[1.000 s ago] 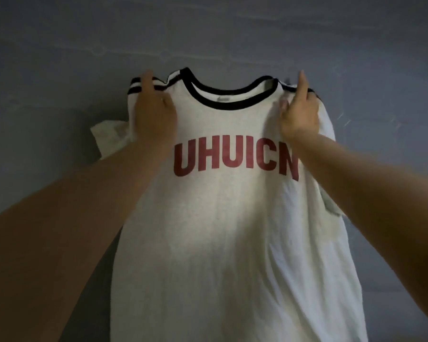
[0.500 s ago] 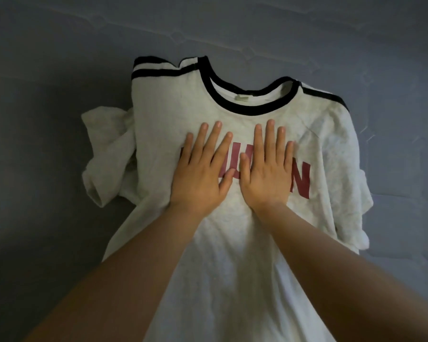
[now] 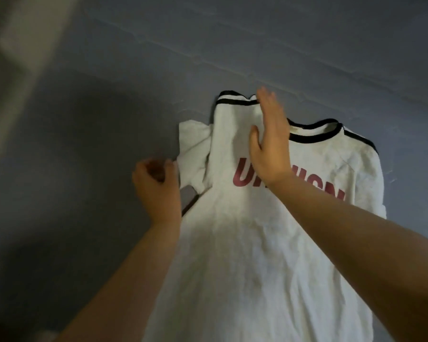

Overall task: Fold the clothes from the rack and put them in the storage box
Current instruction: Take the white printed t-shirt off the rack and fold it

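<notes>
The shirt [image 3: 257, 243] is off the rack and laid face up on the grey bedsheet [image 3: 84, 119], collar away from the person, its red letters showing, so the laying-out part looks done, but no fold has been made: the body lies at full length and the hem runs out of view at the bottom. The left sleeve [image 3: 193, 154] is bunched and partly tucked beside the body, and the other sleeve lies down along the far edge, so I'd judge the folding is only starting and the whole of it, plus carrying the shirt to the storage box, is left. Neither the rack nor the box is in sight from here. The right hand [image 3: 269, 141] reaches across the chest with fingers straight and together, palm flat over the shirt near the left shoulder and collar, grasping nothing; it seems to be pressing the cloth down, though the blur makes contact hard to confirm. The left hand [image 3: 156, 183] sits at the outer edge of the crumpled sleeve with fingers curled in, and it looks to be pinching the sleeve's cuff, ready to pull it out or over
</notes>
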Demonstrator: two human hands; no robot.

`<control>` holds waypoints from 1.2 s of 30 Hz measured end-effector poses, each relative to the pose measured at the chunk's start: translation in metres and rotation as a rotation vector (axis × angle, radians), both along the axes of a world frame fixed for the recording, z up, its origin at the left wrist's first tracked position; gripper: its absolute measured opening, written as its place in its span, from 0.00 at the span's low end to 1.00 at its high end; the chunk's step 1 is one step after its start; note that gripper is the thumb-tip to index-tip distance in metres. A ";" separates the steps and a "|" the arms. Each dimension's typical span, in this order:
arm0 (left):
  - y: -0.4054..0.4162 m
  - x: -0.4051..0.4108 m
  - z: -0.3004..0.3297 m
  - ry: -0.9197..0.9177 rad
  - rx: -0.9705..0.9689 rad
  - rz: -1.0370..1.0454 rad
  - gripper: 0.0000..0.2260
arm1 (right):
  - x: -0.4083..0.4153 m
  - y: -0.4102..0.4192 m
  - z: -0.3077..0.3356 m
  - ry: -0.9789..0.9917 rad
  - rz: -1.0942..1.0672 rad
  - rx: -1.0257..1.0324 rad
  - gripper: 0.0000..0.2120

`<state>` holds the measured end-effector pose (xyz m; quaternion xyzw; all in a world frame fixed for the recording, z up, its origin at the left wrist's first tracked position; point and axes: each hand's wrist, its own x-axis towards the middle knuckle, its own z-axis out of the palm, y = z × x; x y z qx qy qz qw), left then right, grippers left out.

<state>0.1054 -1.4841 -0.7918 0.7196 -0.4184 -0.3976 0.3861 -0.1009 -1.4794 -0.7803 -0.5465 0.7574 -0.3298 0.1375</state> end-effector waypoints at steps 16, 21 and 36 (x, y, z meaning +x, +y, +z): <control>-0.033 0.015 -0.001 0.234 0.127 0.043 0.08 | 0.078 -0.131 0.036 0.023 0.542 0.575 0.03; -0.058 0.045 0.020 0.381 0.044 0.084 0.17 | 0.098 -0.159 0.050 -0.292 0.499 0.504 0.04; -0.006 0.018 0.022 -0.108 -0.438 -0.361 0.06 | 0.000 -0.116 0.080 -0.901 0.185 0.549 0.10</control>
